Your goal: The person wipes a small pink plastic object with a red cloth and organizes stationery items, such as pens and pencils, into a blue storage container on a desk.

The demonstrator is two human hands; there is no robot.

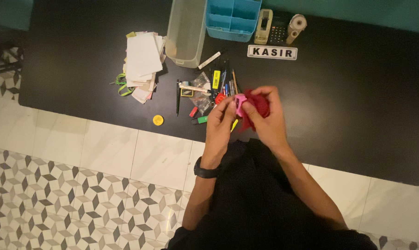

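Left hand (221, 121) pinched a small pink object (240, 103); right hand (265, 118) gripped a red cloth (258, 103) against it, above the tabletop (348, 102) edge. Wiping looked midway. Pens (221, 81) lay loose; blue organizer (232, 18) stood unfilled.

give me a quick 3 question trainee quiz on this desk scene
1. True or false: both hands are on the red cloth.
2. What small thing does the left hand pinch against the cloth? A) pink object B) yellow disc C) scissors
3. Fill in: the blue tray stands to the ___ of the clear bin in the picture.

Key
1. True: the right hand grips it and the left hand meets it.
2. A, the pink object. The yellow disc lies alone on the black table.
3. right
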